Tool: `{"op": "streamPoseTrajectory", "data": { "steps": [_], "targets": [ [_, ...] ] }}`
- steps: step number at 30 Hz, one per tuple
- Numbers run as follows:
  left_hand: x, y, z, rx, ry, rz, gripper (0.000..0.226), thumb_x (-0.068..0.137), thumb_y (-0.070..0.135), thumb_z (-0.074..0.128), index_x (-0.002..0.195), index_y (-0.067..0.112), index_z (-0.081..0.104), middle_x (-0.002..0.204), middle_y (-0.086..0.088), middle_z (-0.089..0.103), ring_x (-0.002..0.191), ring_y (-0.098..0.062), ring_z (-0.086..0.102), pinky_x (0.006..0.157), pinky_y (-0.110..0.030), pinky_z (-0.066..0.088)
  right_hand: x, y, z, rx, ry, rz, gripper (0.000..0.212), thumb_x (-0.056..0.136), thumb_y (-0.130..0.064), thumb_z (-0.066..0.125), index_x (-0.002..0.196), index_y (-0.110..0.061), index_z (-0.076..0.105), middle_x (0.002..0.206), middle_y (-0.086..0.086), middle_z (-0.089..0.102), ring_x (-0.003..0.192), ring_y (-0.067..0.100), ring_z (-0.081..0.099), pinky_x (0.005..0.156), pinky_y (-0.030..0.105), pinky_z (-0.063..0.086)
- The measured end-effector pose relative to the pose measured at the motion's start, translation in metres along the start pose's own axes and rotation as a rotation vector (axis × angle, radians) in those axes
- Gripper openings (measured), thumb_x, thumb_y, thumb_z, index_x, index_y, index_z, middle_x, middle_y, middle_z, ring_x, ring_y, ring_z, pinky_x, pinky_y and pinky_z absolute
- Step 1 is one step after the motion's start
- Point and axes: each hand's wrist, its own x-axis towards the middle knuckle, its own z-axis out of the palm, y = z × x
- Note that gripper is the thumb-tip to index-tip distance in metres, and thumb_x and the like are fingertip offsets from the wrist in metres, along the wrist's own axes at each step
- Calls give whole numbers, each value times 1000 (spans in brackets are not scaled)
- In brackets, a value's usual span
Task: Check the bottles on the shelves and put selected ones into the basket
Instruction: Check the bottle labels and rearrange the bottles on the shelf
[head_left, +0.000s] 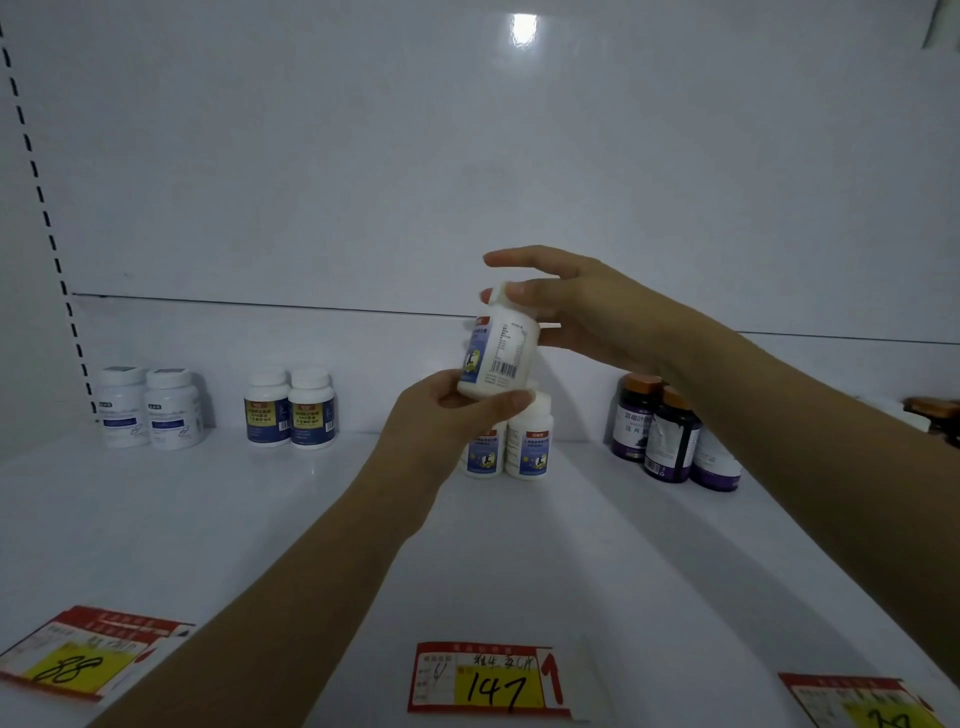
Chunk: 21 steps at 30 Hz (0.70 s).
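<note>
held bottle (496, 348): white supplement bottle with a blue label, barcode side toward the person. It was up off the shelf (208, 519), just above two matching bottles (527, 447).
axis: near upright, cap up, top leaning slightly right.
left hand (447, 421): grip curled round the base, thumb across the lower front edge. I'd judge it carried the weight.
right hand (587, 317): grip at the cap end, thumb and one finger pinching the cap, index finger straight above it.
key relation: bottle sat between the grips, left below, right above and to the right. Both were touching it, neither nearer.
basket: not in view, direction unknown.
next: looked mid-check. Either hand could probably carry it alone.
</note>
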Motion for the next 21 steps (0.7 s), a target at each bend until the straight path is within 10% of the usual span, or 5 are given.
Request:
{"op": "streamPoseTrajectory", "data": {
  "steps": [4,10,21],
  "targets": [
    [0,3,4,32,60,39,36,73,21,75,105,21,58,92,10,67,80,-3,64,68,-18,50,1,-2,4,-141,51,15,33,89,-38,60,117,-21,63,106,-2,69,96,13,67,83,25,55],
    [-1,5,-6,-7,-75,-22,45,67,29,74,110,18,66,105,2,72,99,-15,67,92,-32,51,0,2,-6,96,42,31,33,93,-15,56,127,-12,57,113,6,67,105,22,63,96,33,51],
    [4,1,0,61,16,79,41,72,13,78,110,17,65,101,5,72,86,-3,69,69,-14,53,3,9,-2,-23,44,75,39,85,-26,65,119,-7,61,115,11,67,107,25,64,95,36,52]
  ]
}}
